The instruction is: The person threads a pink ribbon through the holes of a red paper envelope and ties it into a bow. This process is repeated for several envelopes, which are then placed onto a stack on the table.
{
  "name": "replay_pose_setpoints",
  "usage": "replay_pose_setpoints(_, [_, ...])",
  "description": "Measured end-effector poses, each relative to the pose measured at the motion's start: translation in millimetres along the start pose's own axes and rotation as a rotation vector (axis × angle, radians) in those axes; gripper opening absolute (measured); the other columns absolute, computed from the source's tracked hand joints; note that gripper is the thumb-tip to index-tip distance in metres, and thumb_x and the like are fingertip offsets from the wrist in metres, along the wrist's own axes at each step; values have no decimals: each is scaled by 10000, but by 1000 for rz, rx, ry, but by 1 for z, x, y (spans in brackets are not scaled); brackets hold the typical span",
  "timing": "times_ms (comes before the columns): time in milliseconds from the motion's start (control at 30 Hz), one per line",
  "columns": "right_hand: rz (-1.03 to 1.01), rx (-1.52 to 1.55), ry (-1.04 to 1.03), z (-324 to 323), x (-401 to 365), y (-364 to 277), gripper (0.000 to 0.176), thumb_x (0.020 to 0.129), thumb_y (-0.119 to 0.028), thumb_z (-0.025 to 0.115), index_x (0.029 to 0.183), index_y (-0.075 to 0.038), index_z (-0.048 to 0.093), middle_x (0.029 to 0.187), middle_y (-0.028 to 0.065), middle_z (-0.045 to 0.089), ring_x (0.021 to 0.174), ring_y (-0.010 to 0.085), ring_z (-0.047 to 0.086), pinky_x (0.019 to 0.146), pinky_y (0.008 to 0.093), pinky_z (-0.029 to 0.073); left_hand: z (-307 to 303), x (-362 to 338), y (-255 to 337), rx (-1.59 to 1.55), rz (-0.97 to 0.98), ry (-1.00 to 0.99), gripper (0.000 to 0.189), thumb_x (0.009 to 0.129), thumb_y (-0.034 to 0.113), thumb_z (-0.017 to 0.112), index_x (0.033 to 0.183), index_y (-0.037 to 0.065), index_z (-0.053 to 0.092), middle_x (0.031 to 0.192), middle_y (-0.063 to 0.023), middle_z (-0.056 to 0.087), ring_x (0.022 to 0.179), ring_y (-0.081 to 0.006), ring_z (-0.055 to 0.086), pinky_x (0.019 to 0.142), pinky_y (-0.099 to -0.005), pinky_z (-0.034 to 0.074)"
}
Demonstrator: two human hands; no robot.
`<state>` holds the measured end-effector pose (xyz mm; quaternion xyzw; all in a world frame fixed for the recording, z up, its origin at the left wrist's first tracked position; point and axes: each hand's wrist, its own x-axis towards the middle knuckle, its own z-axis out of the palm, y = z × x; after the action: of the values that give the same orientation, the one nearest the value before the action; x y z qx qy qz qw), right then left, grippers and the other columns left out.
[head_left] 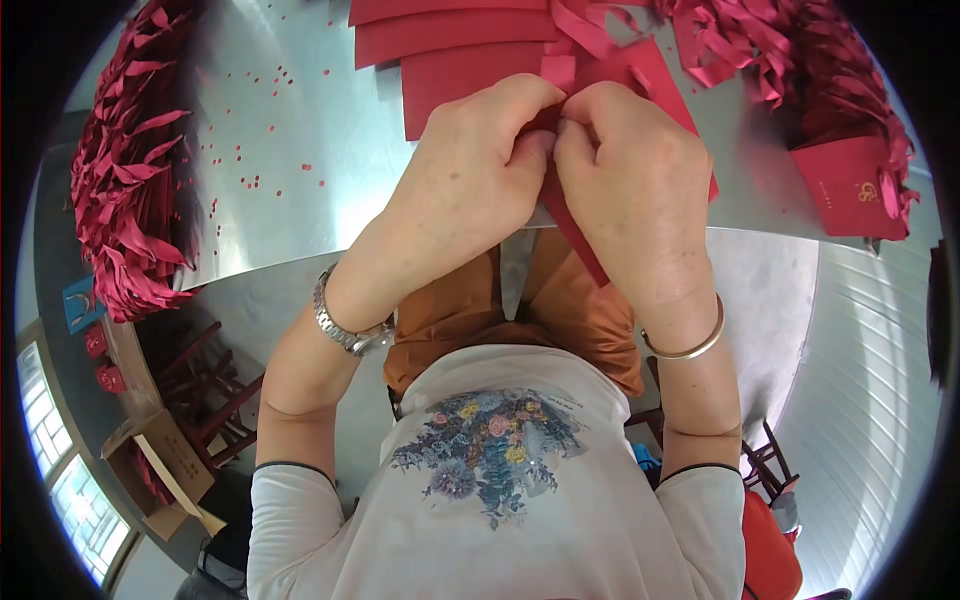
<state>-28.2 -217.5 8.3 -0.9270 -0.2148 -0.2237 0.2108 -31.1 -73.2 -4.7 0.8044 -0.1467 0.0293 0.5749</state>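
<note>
Both hands meet at the table's near edge over a red paper bag (665,95), which lies tilted and partly covered by them. My left hand (490,150) is closed, thumb and fingers pinching at the bag. Close against it, my right hand (635,175) pinches at the same spot. What lies exactly between the fingertips is hidden. A short piece of pink-red ribbon (558,72) shows just beyond the fingertips. Overlapping flat red bags (450,45) lie just past my left hand.
Red bags with ribbon handles (130,190) are packed along the metal table's (290,210) left side. More ribboned bags (845,185) stand at the right, one with a gold logo. Small red paper dots (250,183) are scattered at left. An open cardboard box (165,470) sits below.
</note>
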Motion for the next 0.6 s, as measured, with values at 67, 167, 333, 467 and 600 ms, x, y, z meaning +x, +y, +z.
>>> replay_pose_setpoints(67, [98, 161, 9, -4, 5, -2, 89, 786, -75, 627, 837, -26, 573, 656, 124, 613, 612, 312, 638, 535, 404, 510, -4, 2, 8, 68, 70, 14, 154, 821, -20, 506, 961, -26, 571, 888, -234, 626, 821, -436, 602, 703, -465, 499])
replay_pose_setpoints(167, [259, 384, -56, -14, 16, -5, 147, 786, -48, 637, 925, -28, 597, 685, 124, 641, 639, 320, 646, 583, 416, 516, -14, 2, 15, 229, 154, -31, 232, 843, -33, 537, 1070, -12, 578, 944, -160, 652, 793, -291, 629, 690, -364, 515])
replay_pose_setpoints(333, [235, 515, -162, -22, 15, -2, 212, 772, -47, 684, 968, -42, 604, 734, 114, 672, 678, 300, 665, 620, 383, 522, -44, 4, 26, -39, -193, -262, 236, 905, 41, 567, 1132, 1, 620, 1016, -40, 672, 801, -106, 625, 667, -268, 517])
replay_pose_setpoints(467, [188, 514, -182, -25, 7, -7, 230, 766, -56, 724, 959, -36, 601, 735, 110, 675, 682, 279, 671, 612, 359, 520, -55, 17, 23, 37, -184, -324, 193, 919, 95, 542, 1048, -8, 642, 949, -48, 665, 806, -101, 606, 661, -282, 485])
replay_pose_setpoints(600, [103, 500, -123, -27, 4, -12, 223, 758, -40, 732, 935, -41, 597, 735, 103, 671, 680, 271, 673, 597, 356, 521, -62, 30, 39, 300, -105, -474, 157, 852, 52, 562, 974, -1, 646, 882, -99, 647, 803, -179, 616, 692, -330, 482])
